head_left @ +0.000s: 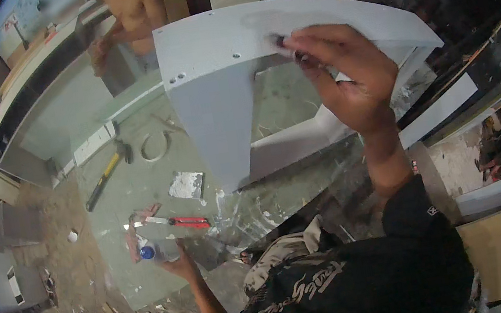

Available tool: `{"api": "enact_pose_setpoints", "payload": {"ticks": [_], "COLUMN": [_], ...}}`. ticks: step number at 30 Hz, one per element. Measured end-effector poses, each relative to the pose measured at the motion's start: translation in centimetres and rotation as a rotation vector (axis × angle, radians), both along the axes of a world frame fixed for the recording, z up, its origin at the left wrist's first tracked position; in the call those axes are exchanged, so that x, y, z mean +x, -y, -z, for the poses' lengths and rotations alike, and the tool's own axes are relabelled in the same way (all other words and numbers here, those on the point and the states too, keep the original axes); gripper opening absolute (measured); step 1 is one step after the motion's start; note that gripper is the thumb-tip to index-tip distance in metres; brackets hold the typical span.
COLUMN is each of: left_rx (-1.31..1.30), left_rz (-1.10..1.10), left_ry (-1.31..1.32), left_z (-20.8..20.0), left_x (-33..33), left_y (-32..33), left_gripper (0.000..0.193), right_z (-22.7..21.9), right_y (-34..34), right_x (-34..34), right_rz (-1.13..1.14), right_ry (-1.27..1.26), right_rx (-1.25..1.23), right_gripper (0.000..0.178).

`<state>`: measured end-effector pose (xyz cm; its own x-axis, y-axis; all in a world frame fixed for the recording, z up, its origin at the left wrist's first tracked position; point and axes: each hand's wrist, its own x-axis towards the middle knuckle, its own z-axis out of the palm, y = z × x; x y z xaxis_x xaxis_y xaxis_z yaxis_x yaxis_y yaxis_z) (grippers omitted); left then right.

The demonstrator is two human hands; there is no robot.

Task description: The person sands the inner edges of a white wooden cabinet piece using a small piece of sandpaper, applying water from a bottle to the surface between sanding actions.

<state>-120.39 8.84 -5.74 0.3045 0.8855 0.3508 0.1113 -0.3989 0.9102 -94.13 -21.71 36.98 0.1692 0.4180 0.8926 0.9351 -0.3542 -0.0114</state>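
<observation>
Barely readable: a small, dark, blurred piece in your right hand

Your right hand pinches it with thumb and fingertips over the flat top of a white, angular, open-framed structure; whether it touches that surface, you cannot tell. Your palm and wrist hide part of the frame's right side. Your left hand is at a clear container with a round blue cap; its outline fades into the background, and you cannot tell whether your fingers grip it. Beyond the frame, another person is cut off by the upper edge.

Left of the frame, the pale green tabletop has bare room between a hammer with a yellow-and-black handle, near its left edge, and a square whitish piece. A thin, pale ring lies just right of the hammer; a slim red-handled tool lies near your left hand.
</observation>
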Motion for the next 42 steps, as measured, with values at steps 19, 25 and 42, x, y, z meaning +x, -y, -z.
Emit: {"api": "enact_pose_setpoints", "payload": {"ticks": [19, 25, 42], "left_rx": [0.643, 0.422, 0.583], "left_rz": [0.205, 0.617, 0.636], "left_ry": [0.867, 0.553, 0.557], "left_z": [-34.7, -36.9, -35.8], "left_x": [21.4, 23.7, 23.5], "left_y": [7.5, 8.2, 7.3], "left_gripper": [0.050, 0.069, 0.066], "right_z": [-2.4, -3.4, -3.2], "right_y": [11.3, 12.5, 5.4], "right_x": [6.5, 6.7, 4.7], "right_rz": [-0.009, 0.003, -0.094], "right_ry": [-0.186, -0.129, 0.001], "right_rx": [-0.179, -0.264, -0.365], "right_gripper": [0.027, 0.032, 0.027]}}
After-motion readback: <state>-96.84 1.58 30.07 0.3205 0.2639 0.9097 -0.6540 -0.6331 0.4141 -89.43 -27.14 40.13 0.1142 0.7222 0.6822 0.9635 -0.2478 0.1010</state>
